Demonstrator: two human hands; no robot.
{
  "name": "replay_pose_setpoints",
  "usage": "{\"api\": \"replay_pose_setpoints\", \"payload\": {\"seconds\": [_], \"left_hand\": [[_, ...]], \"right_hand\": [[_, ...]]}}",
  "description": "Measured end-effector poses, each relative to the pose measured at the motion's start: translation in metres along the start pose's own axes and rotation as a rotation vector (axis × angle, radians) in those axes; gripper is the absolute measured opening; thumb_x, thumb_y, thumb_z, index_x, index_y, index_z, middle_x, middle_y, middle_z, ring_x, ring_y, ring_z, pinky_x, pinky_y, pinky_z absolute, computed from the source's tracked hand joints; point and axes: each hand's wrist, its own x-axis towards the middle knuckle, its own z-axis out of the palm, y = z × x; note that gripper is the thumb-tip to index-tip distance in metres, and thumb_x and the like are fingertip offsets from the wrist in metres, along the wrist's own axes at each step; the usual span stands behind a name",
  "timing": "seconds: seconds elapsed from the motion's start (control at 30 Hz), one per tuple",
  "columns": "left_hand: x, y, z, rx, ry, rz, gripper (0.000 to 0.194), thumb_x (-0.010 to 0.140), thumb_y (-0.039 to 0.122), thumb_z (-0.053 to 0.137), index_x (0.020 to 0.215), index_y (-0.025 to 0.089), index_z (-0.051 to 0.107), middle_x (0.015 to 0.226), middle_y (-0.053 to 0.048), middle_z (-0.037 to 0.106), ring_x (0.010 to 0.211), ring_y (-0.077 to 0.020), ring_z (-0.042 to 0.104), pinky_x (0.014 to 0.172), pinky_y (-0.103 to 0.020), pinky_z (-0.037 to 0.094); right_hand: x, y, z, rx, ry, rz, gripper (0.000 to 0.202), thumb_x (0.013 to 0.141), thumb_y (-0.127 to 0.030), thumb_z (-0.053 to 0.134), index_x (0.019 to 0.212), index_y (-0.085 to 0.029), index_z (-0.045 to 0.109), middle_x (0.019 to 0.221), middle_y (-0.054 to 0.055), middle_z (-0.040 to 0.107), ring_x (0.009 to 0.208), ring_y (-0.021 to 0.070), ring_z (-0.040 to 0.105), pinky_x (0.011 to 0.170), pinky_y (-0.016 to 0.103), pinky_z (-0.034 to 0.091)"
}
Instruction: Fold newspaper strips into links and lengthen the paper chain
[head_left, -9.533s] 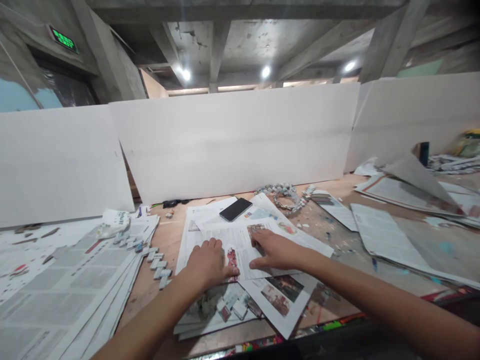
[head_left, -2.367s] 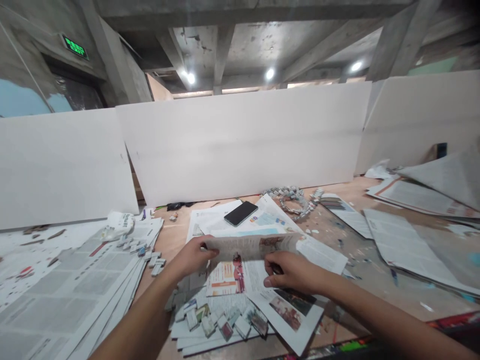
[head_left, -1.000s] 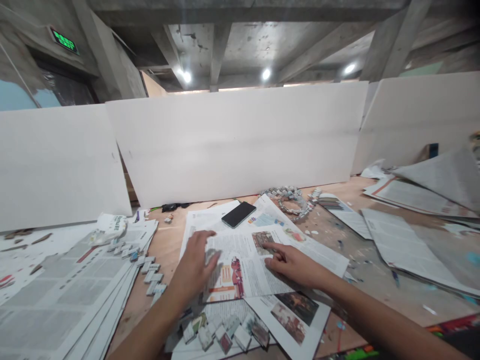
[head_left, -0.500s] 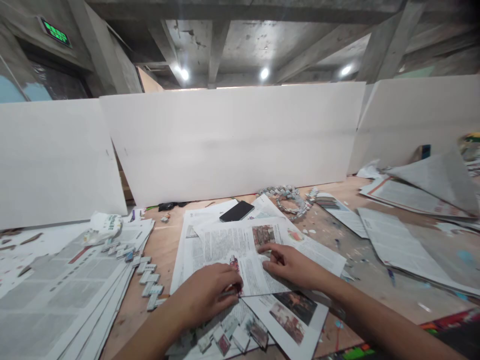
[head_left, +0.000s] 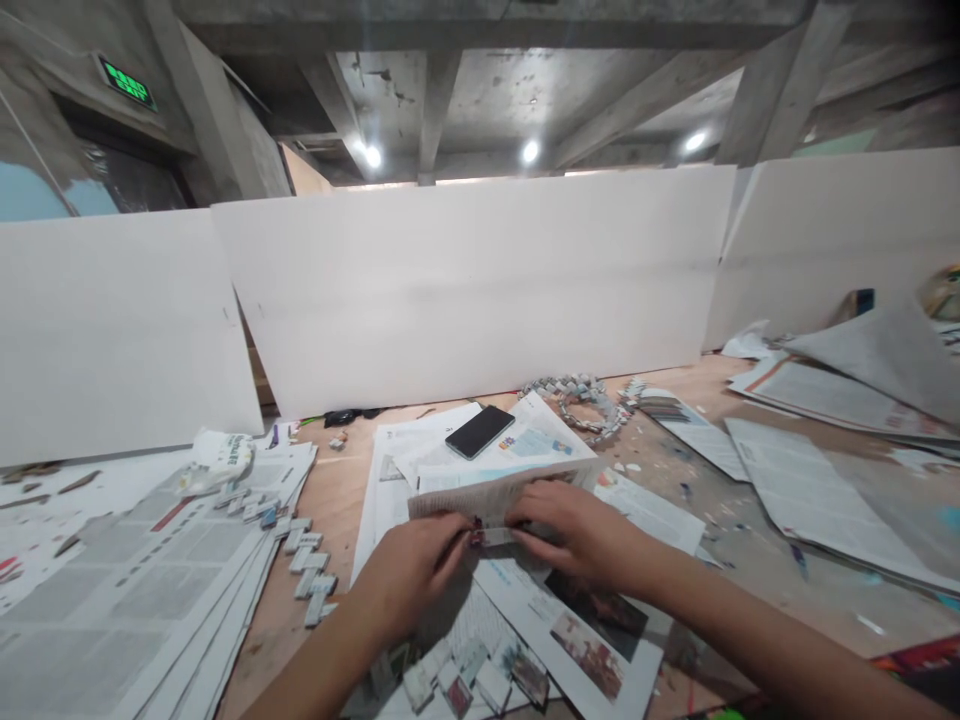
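Both hands grip one printed newspaper sheet (head_left: pixel 495 497), raised off the pile with its far edge tilted up. My left hand (head_left: pixel 420 560) pinches it at the left, fingertips near a small dark red picture. My right hand (head_left: pixel 574 530) pinches it a little to the right, fingers curled over the paper. Beneath the hands lie more printed pages (head_left: pixel 592 650) with photos. Close to my body a zigzag chain of folded paper pieces (head_left: pixel 457 685) rests on the sheets. Just beyond the raised sheet lies a black phone (head_left: pixel 480 431) on the papers.
A stack of newspapers (head_left: pixel 180 580) lies at the left, with a folded-paper chain (head_left: pixel 307 570) along it and a white crumpled packet (head_left: pixel 223 455). Behind the phone sits a coiled paper chain (head_left: pixel 585 405). More newspapers (head_left: pixel 832 490) lie right. White boards (head_left: pixel 480 280) stand along the back.
The sheet lay flat under both hands; now they grip it and its far edge is lifted. My right hand has closed on it. The view has shifted slightly.
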Motion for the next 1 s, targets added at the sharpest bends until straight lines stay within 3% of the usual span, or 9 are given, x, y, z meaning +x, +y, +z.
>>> {"api": "replay_pose_setpoints", "payload": {"seconds": [0.13,0.27,0.6,0.73,0.87,1.0], "left_hand": [[0.001,0.004,-0.002,0.054,0.083,0.015,0.023,0.098,0.029,0.041,0.105,0.024,0.063,0.098,-0.005,0.07,0.09,-0.022,0.066,0.074,-0.029,0.046],[0.001,0.007,-0.002,0.094,0.13,-0.004,0.022,0.097,0.024,0.04,0.09,0.021,0.06,0.089,-0.005,0.067,0.079,-0.0193,0.063,0.066,-0.026,0.044],[0.004,0.004,-0.001,0.166,0.169,-0.03,0.02,0.098,0.022,0.044,0.088,0.02,0.062,0.084,-0.003,0.066,0.079,-0.0206,0.061,0.068,-0.029,0.041],[0.004,0.0,-0.006,0.186,0.193,-0.06,0.021,0.099,0.025,0.044,0.093,0.022,0.064,0.085,-0.003,0.067,0.081,-0.0211,0.062,0.069,-0.029,0.041],[0.003,-0.005,-0.01,0.195,0.21,-0.099,0.023,0.099,0.026,0.043,0.094,0.022,0.064,0.086,-0.003,0.068,0.081,-0.0207,0.062,0.069,-0.028,0.041],[0.002,-0.008,-0.012,0.181,0.219,-0.138,0.025,0.099,0.027,0.041,0.093,0.021,0.065,0.087,-0.004,0.069,0.083,-0.021,0.063,0.07,-0.028,0.043]], "right_hand": [[0.02,-0.007,-0.007,-0.056,-0.001,-0.028,0.013,0.09,-0.018,0.055,0.097,-0.018,0.066,0.096,0.007,0.067,0.092,0.0226,0.06,0.081,0.031,0.043],[0.034,-0.017,-0.007,-0.06,0.027,-0.059,0.014,0.086,-0.015,0.055,0.095,-0.019,0.065,0.095,0.006,0.067,0.09,0.0219,0.06,0.08,0.03,0.042],[0.041,-0.013,0.006,-0.146,0.134,-0.002,0.007,0.085,-0.016,0.056,0.083,-0.019,0.062,0.085,0.005,0.066,0.083,0.0209,0.059,0.074,0.03,0.037],[0.039,0.002,-0.001,-0.172,0.15,0.081,0.009,0.084,-0.017,0.056,0.085,-0.02,0.064,0.084,0.004,0.067,0.081,0.0202,0.059,0.075,0.03,0.036],[0.032,0.032,-0.014,-0.186,0.168,0.169,0.013,0.083,-0.017,0.054,0.087,-0.02,0.066,0.084,0.004,0.068,0.079,0.0196,0.06,0.072,0.028,0.037],[0.022,0.068,-0.033,-0.276,0.241,0.412,0.01,0.081,-0.019,0.055,0.075,-0.019,0.063,0.076,0.005,0.066,0.07,0.0189,0.058,0.061,0.027,0.034]]}}
